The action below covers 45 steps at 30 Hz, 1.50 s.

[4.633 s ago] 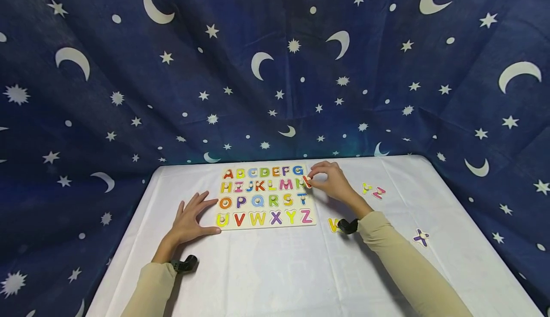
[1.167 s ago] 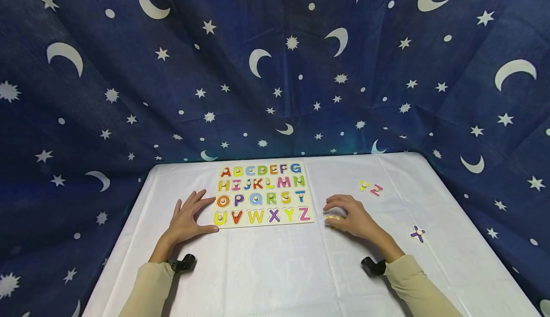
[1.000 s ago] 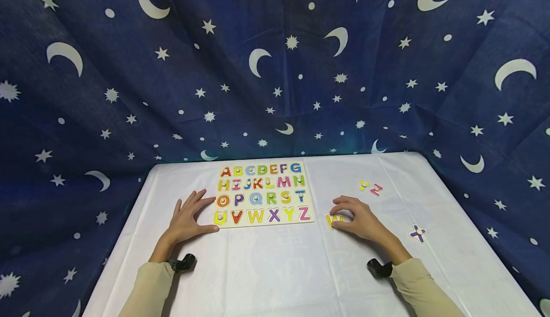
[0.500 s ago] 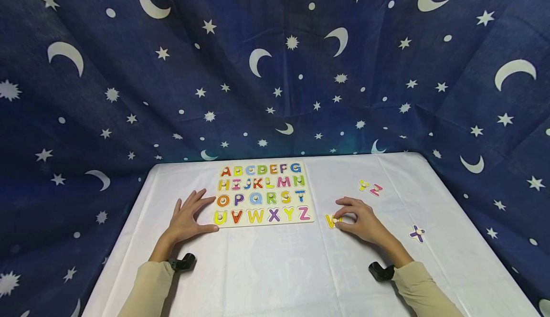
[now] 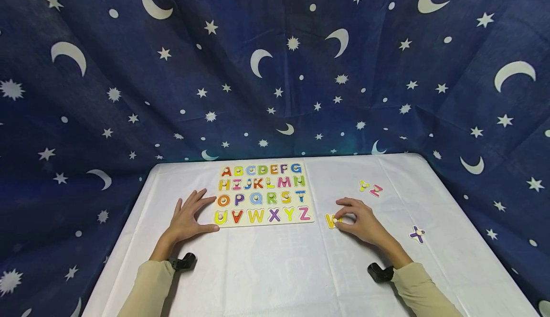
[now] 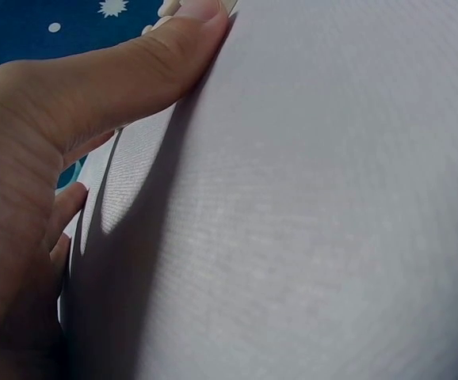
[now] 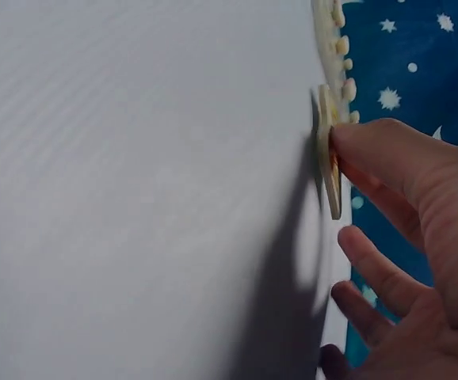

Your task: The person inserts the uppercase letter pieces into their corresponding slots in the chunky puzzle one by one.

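My right hand [image 5: 363, 221] pinches the knob of a yellow letter W piece [image 5: 330, 221] between thumb and finger, just right of the alphabet puzzle board. In the right wrist view the W piece [image 7: 328, 154] is seen edge-on, tilted, with the thumb against it and the other fingers spread behind. My left hand [image 5: 186, 221] lies spread at the left edge of the puzzle board [image 5: 248, 207], with thumb and forefinger touching that edge. Knobbed letters sit in the board from A to V; the W, X, Y and Z spaces show coloured print without knobs.
A yellow Y piece [image 5: 364, 185] and a pink Z piece [image 5: 376, 190] lie side by side beyond the right hand. Farther right is a purple X piece [image 5: 417, 234]. A white cloth [image 5: 275, 274] covers the table, and a dark blue star-and-moon curtain [image 5: 275, 68] hangs behind it.
Earlier the right hand held a red letter by the board's right edge; a knobbed red V now sits in the bottom row. That hand moved nearer and took the W's knob. The left hand stayed.
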### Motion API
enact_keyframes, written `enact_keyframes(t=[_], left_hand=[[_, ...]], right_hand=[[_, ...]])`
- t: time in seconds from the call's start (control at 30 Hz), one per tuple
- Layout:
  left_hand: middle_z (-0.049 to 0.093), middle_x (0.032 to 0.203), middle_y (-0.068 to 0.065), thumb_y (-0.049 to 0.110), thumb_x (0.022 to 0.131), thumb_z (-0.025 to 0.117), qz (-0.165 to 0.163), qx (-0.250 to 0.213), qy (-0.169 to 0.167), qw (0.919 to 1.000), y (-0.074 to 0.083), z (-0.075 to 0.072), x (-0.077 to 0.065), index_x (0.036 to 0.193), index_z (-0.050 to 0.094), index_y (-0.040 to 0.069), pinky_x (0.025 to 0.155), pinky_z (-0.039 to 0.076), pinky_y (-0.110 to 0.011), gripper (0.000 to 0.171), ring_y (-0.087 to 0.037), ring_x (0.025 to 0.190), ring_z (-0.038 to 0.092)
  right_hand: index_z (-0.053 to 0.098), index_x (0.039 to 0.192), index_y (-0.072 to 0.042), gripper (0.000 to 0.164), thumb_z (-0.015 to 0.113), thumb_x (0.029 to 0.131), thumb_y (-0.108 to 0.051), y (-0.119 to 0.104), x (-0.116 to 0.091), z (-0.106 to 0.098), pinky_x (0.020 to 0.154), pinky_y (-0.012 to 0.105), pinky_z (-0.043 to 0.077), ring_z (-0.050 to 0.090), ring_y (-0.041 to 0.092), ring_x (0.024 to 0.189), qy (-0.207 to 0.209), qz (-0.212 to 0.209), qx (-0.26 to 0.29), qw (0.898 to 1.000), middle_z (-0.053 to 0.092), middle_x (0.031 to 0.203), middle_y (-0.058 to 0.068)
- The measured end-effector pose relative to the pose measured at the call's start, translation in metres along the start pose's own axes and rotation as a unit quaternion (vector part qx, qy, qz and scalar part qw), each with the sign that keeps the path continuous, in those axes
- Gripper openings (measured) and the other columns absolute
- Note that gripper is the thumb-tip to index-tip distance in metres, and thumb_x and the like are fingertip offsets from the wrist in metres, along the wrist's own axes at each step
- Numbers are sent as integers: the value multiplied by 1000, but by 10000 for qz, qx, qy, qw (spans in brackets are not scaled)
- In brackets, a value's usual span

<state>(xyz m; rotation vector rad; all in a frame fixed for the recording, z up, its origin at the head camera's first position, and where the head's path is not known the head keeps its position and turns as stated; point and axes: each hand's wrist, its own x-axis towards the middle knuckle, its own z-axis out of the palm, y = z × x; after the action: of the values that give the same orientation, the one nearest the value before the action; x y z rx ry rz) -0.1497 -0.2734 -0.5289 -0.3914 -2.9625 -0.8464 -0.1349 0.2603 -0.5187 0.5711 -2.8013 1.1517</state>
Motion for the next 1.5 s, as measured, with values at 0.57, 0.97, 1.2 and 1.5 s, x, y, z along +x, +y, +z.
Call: enact_keyframes(t=[0.57, 0.97, 1.2, 1.5], left_hand=[[33, 164, -18, 58, 63, 92, -116, -56, -151, 9998, -4, 1, 0, 143, 60, 20, 120, -4, -71, 95, -45, 154, 15], [33, 164, -18, 59, 62, 92, -133, -44, -118, 9998, -3, 0, 0, 143, 60, 20, 120, -4, -70, 95, -44, 155, 15], [33, 164, -18, 60, 63, 92, -127, -21, -133, 9998, -3, -1, 0, 143, 60, 20, 120, -4, -71, 95, -44, 154, 15], [34, 163, -19, 59, 63, 91, -93, -33, -63, 9999, -1, -1, 1, 143, 60, 19, 120, -3, -71, 94, -45, 154, 16]], right_hand=[[79, 91, -21, 14, 87, 81, -15, -71, 57, 39, 110, 65, 32, 41, 40, 135, 149, -239, 355, 9990, 58, 142, 14], [80, 87, -18, 11, 86, 79, -15, -113, 87, 94, 109, 62, 33, 41, 40, 136, 150, -466, 152, 9987, 60, 141, 16], [81, 86, -18, 8, 86, 80, -18, -131, 94, 115, 101, 60, 37, 43, 40, 133, 94, -635, -77, 9979, 60, 140, 15], [81, 85, -23, 6, 84, 81, -21, -143, 96, 137, 106, 57, 34, 40, 37, 136, -95, -403, -492, 9979, 57, 144, 11]])
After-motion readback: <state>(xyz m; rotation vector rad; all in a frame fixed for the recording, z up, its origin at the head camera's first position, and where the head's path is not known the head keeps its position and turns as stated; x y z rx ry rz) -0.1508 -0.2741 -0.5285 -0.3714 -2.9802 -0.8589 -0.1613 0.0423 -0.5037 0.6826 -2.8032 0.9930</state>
